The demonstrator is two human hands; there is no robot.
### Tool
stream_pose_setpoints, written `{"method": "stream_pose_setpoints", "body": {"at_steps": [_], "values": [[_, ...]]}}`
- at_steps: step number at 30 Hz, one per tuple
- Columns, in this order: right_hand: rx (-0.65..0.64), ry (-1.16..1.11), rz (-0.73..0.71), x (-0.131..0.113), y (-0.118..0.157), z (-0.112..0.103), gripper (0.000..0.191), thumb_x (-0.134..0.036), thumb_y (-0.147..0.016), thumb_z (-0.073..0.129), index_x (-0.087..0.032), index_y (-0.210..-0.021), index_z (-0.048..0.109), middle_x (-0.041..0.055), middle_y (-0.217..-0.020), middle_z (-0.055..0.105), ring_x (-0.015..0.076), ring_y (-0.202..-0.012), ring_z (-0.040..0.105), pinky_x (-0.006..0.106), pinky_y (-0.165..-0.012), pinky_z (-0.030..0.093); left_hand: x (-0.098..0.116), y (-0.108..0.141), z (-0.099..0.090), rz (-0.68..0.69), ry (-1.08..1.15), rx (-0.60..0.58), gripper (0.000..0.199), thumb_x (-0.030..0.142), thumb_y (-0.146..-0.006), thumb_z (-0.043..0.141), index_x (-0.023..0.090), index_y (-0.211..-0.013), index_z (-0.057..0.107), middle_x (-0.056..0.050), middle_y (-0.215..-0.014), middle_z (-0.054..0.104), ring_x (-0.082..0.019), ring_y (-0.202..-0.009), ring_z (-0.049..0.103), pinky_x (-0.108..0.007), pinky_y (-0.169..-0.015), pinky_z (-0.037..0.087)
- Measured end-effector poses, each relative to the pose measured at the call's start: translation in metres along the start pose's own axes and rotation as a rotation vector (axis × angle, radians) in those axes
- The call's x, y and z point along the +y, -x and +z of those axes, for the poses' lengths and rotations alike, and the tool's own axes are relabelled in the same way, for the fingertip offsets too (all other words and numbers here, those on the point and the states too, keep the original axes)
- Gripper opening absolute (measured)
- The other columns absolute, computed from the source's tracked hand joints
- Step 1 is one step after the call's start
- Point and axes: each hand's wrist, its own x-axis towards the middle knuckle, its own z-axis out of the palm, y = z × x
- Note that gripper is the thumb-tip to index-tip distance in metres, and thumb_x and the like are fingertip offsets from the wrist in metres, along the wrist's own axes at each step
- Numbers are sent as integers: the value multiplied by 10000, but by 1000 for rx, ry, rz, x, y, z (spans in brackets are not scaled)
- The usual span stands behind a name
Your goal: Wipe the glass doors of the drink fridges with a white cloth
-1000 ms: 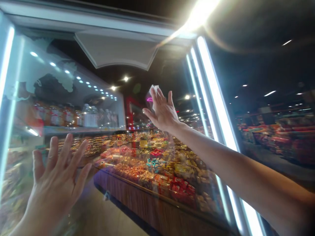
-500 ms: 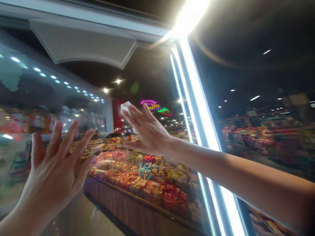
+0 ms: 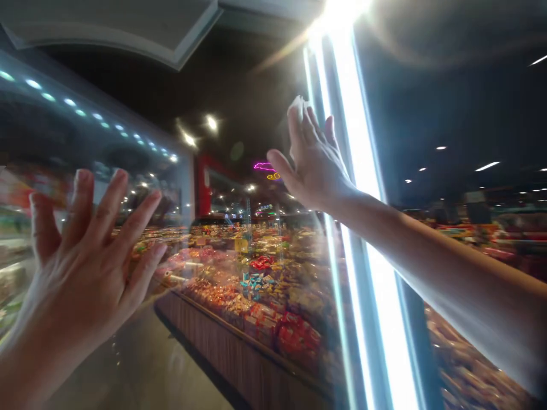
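Observation:
My left hand (image 3: 88,259) is open, its fingers spread and its palm toward a clear glass pane (image 3: 252,119). Whether it presses on the glass or hovers just off it, I cannot tell. On the other side, my right hand (image 3: 318,165) is raised against the pane close to the brightly lit upright edge, thumb held apart from the fingers. A small white cloth or tissue (image 3: 298,104) is under its fingertips; the palm hides most of it.
Glowing light strips (image 3: 367,182) run down the pane's right edge. Through the glass shows a long wooden bin (image 3: 231,341) heaped with wrapped sweets (image 3: 256,285). A light panel with a curved edge (image 3: 106,28) hangs at upper left. More shop displays (image 3: 491,239) stand at right, blurred.
My right hand has moved up and to the right with the white cloth, reaching the lit edge. My left hand stays spread in about the same place. The view has shifted slightly.

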Motion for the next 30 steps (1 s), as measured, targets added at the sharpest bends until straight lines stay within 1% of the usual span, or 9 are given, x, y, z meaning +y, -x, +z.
{"method": "stream_pose_setpoints", "body": {"at_steps": [5, 11, 15, 18, 20, 22, 25, 28, 30], "values": [[-193, -185, -622, -60, 38, 14, 1064, -875, -920, 228, -128, -1669, 123, 91, -1743, 179, 275, -1625, 124, 523, -1347, 36, -17, 20, -24, 19, -185, -77, 637, 469, -1023, 430, 241, -1609, 330, -129, -1742, 177, -438, -1605, 98, -749, -1235, 42], [-79, -196, -449, -110, 55, 31, 1117, -884, -895, 313, -81, -1656, 155, 147, -1741, 166, 330, -1626, 89, 544, -1330, -64, -37, 78, -60, -117, -230, -208, 662, 363, -1024, 470, 295, -1639, 233, -100, -1761, 76, -368, -1627, 9, -706, -1272, 38], [-90, -246, -887, -176, 153, 49, 1082, -978, -762, 412, -268, -1578, 436, -27, -1675, 389, 230, -1623, 152, 415, -1371, 31, -35, 150, -79, -232, -206, -315, 763, 273, -999, 496, 369, -1652, 114, -47, -1768, 9, -323, -1629, -51, -670, -1301, 36], [-114, -227, -723, -219, 212, 53, 1068, -968, -741, 473, -252, -1533, 517, -17, -1678, 384, 212, -1631, 101, 379, -1367, 139, -22, 211, -85, -233, -175, -365, 852, 235, -952, 542, 403, -1649, 83, -20, -1767, -14, -321, -1629, -51, -655, -1311, 7], [-143, -223, -500, -240, 228, 52, 1053, -938, -773, 475, -191, -1512, 547, 41, -1684, 368, 235, -1635, 67, 406, -1361, 174, -13, 245, -86, -268, -155, -376, 886, 219, -931, 564, 400, -1650, 79, -21, -1765, -39, -331, -1626, -68, -678, -1300, -7], [-138, -241, -472, -259, 234, 51, 1020, -918, -790, 480, -177, -1484, 580, 46, -1679, 376, 252, -1634, 77, 407, -1363, 168, -6, 268, -86, -330, -138, -384, 914, 199, -920, 575, 400, -1650, 63, -26, -1765, -43, -336, -1624, -82, -692, -1295, 9], [-121, -223, -604, -279, 232, 50, 1002, -902, -813, 462, -173, -1489, 578, 19, -1688, 352, 237, -1629, 115, 363, -1357, 190, -4, 287, -90, -409, -119, -396, 916, 176, -922, 568, 405, -1649, 59, -34, -1766, -29, -341, -1625, -76, -704, -1292, 41], [-136, -114, -414, -292, 224, 51, 964, -894, -821, 427, -224, -1498, 577, 10, -1670, 360, 245, -1626, 133, 465, -1310, 328, -11, 296, -95, -444, -101, -399, 881, 182, -941, 545, 410, -1647, 70, -30, -1766, -48, -331, -1625, -86, -712, -1286, 10], [-101, -88, -414, -303, 219, 53, 928, -895, -827, 395, -270, -1484, 593, -17, -1655, 382, 234, -1621, 154, 461, -1303, 336, -19, 301, -100, -447, -93, -408, 866, 187, -953, 535, 415, -1646, 69, -21, -1764, -68, -313, -1625, -98, -696, -1290, -18]]}}
